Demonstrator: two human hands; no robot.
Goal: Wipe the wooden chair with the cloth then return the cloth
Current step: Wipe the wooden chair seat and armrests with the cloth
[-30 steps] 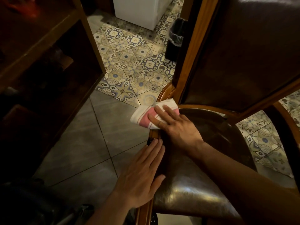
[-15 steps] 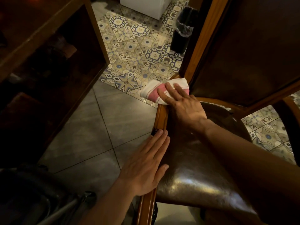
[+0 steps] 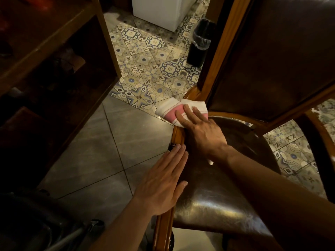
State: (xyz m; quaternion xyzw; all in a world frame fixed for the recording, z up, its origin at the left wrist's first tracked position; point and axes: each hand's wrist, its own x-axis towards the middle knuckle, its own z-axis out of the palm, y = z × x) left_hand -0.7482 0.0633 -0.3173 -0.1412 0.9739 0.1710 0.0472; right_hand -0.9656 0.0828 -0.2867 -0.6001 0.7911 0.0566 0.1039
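Right hand [image 3: 203,131] fingers flat, pressing pink-and-white cloth [image 3: 178,110] on wooden chair [image 3: 178,136] rear corner. Left hand [image 3: 163,183] lies open-palmed on the seat edge. No readable writing.

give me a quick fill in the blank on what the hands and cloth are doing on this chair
1. The cloth is white with a broad ____ stripe.
2. The ____ hand presses the cloth onto the chair's wooden frame.
3. The left hand lies ____ on the seat's edge, holding nothing.
4. The bin on the patterned floor is lined with a ____ bag.

Missing words: pink; right; flat; plastic
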